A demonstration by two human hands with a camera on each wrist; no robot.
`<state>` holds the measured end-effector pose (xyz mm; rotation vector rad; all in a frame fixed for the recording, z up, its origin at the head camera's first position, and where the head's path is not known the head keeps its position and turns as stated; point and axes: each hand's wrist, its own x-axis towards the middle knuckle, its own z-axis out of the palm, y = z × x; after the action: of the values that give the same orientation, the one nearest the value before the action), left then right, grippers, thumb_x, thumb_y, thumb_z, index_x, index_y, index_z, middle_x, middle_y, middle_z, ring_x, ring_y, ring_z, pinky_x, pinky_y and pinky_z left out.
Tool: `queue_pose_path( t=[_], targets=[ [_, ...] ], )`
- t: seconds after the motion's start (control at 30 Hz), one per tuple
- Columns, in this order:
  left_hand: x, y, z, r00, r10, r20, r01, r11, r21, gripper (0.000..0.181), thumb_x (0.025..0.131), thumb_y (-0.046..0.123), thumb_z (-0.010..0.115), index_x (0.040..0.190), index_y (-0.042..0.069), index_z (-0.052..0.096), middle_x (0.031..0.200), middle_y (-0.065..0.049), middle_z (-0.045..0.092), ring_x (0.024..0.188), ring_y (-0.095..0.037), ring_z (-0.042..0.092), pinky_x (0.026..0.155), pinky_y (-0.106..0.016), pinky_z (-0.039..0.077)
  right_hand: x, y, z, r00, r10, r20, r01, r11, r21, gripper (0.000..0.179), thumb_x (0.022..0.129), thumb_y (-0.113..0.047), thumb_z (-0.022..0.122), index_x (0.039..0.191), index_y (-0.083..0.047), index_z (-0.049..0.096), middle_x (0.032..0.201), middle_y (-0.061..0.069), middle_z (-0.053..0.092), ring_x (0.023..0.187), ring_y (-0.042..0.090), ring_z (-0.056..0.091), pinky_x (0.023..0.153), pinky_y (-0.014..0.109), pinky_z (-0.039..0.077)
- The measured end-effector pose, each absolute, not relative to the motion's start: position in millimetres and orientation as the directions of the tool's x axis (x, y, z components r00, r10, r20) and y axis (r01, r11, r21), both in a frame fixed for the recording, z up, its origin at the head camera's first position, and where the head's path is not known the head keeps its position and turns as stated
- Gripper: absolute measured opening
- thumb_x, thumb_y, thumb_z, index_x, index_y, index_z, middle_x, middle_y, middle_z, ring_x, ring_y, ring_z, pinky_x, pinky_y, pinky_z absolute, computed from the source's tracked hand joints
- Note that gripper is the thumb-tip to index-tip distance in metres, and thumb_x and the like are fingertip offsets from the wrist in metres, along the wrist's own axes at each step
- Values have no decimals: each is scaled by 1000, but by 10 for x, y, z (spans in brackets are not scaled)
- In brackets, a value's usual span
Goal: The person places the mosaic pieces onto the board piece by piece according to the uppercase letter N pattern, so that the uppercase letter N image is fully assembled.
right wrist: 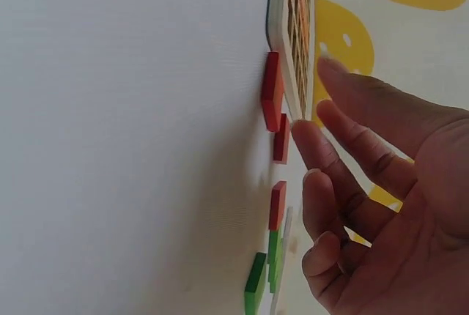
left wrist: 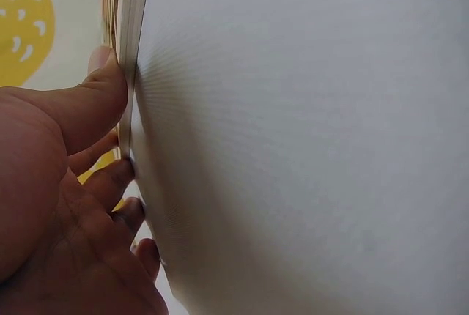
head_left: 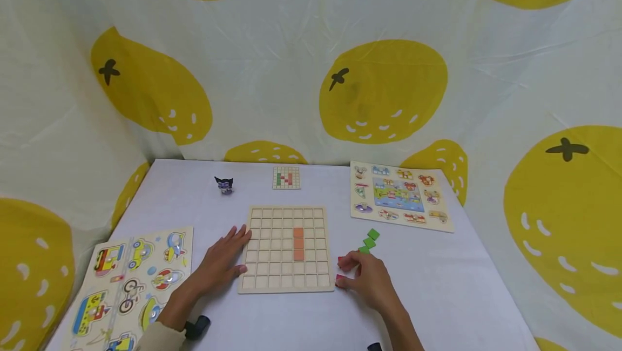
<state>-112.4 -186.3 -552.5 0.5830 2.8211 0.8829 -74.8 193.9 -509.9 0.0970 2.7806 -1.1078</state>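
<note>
A wooden grid board (head_left: pixel 286 289) lies in the middle of the table, with three orange-red square tiles (head_left: pixel 298 243) in one column. My left hand (head_left: pixel 218 264) rests at the board's left side; its fingertips touch the edge, and its thumb is against the frame in the left wrist view. Just right of the board, my right hand (head_left: pixel 367 281) hovers over loose red tiles (right wrist: pixel 272 95), thumb and fingers apart with nothing between them. Several green tiles (head_left: pixel 373 234) lie beyond that hand, one partly hidden by it.
A small pattern card (head_left: pixel 286 178) with coloured squares lies behind the board. Left of it stands a dark figurine (head_left: pixel 225 185). A vehicle puzzle (head_left: pixel 131 286) lies at the left under my forearm, and another picture puzzle (head_left: pixel 400 195) at the back right.
</note>
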Motion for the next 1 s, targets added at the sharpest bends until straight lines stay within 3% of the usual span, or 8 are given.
queue_pose_path(
  t=[0.23,0.6,1.0],
  targets=[
    [-1112,-1866,-5534,-915,401,37,351,750,561,86,93,14,80,166,8,36,176,-15,28,163,-45,21,127,-68,23,-689,1941,-5198,-983,53,-178,152,782,-605,34,73,-17,98,102,-20,79,85,-8,69,81,15,53,70,29,44],
    [-1133,-1880,-5574,-914,406,27,346,742,574,86,94,15,79,167,9,34,177,-13,26,164,-44,18,128,-66,21,-669,1878,-5222,-989,45,-138,119,795,-595,27,74,-13,96,89,-22,76,81,-7,65,78,14,53,68,28,43],
    [-1133,-1882,-5561,-913,408,29,350,743,570,86,93,14,80,166,9,35,176,-14,27,164,-45,20,127,-67,23,-671,1851,-5174,-997,47,-69,82,724,-685,25,80,-9,92,91,-25,77,75,-10,62,68,8,50,62,23,39]
  ],
)
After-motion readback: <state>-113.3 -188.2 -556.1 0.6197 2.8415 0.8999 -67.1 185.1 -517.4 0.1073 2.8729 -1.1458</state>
